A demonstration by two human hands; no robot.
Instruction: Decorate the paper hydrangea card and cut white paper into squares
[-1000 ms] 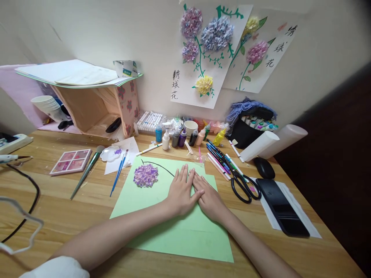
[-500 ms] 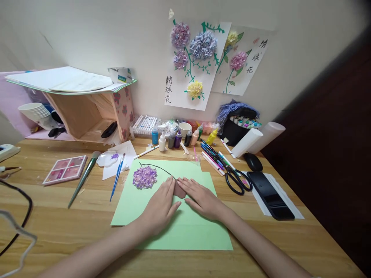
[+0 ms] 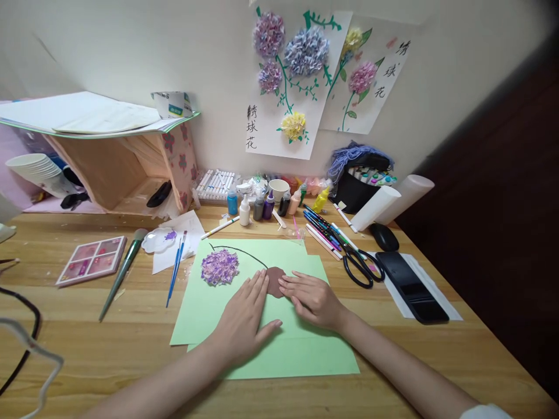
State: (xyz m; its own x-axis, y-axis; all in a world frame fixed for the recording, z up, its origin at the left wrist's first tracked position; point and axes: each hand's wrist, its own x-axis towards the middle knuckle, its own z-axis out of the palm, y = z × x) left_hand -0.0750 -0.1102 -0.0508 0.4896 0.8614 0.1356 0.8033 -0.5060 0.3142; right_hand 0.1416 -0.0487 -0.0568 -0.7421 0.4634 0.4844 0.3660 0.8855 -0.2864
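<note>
A brown rounded paper cutout [image 3: 275, 283] lies on a light green sheet of paper [image 3: 209, 326], which overlaps a second green sheet. My left hand [image 3: 244, 311] rests flat along the cutout's left edge, fingers extended and thumb out to the right. With fingertips on the cutout's right edge, my right hand [image 3: 315, 298] has its fingers slightly bent. A thin dark drawn line [image 3: 244, 253] arches from the upper left of the sheet down to the cutout. Below the line's left end is a textured purple flower [image 3: 219, 266].
Black scissors [image 3: 358, 270] and several pens [image 3: 323, 230] lie right of the paper, beside a black phone [image 3: 413, 285]. Paint bottles [image 3: 268, 206] line the wall. Blue brushes [image 3: 175, 270], a large brush [image 3: 124, 270] and a pink palette [image 3: 92, 260] are on the left. Flower pictures [image 3: 286, 87] hang above.
My right hand has drawn off the cutout's top to its right edge, so more of the brown shape shows. My left hand has slid slightly down. The camera view has shifted a little.
</note>
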